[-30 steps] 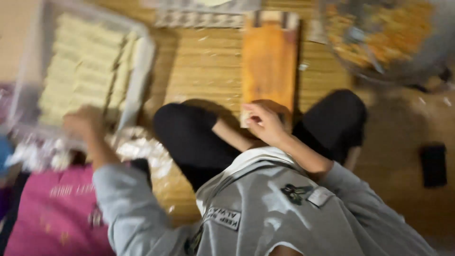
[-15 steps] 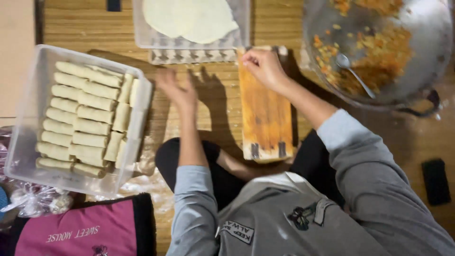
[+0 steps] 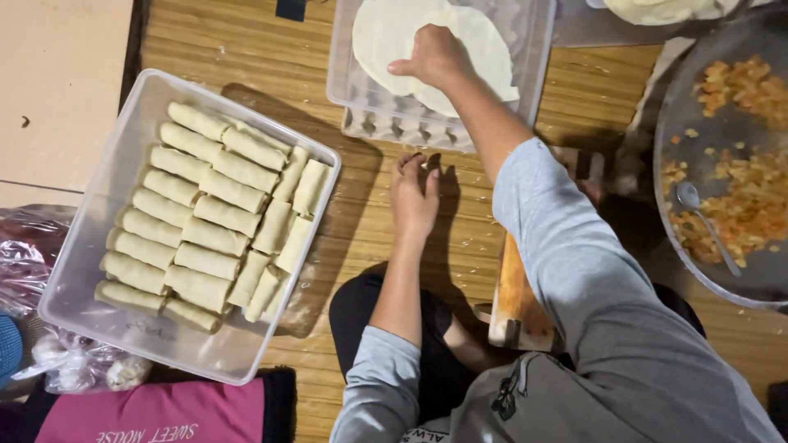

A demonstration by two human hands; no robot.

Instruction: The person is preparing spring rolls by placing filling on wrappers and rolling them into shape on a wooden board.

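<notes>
My right hand [image 3: 435, 56] reaches forward and rests on a stack of thin round white wrappers [image 3: 386, 33] inside a clear plastic container [image 3: 538, 49]; its fingertips press on the top sheet. My left hand [image 3: 413, 197] lies flat, fingers spread, on the woven mat [image 3: 205, 41] just below that container. A wooden board [image 3: 517, 295] lies under my right arm, mostly hidden by the grey sleeve.
A clear tray [image 3: 90, 221] at left holds several rolled pale spring rolls [image 3: 205, 221]. A large metal pan [image 3: 681, 107] with orange chopped filling and a spoon [image 3: 702, 221] sits at right. Plastic bags [image 3: 33, 271] and a pink cloth [image 3: 156, 414] lie lower left.
The view shifted toward the wrappers. My right hand moved from the board's far end up onto the wrapper stack. My left hand dropped flat on the mat.
</notes>
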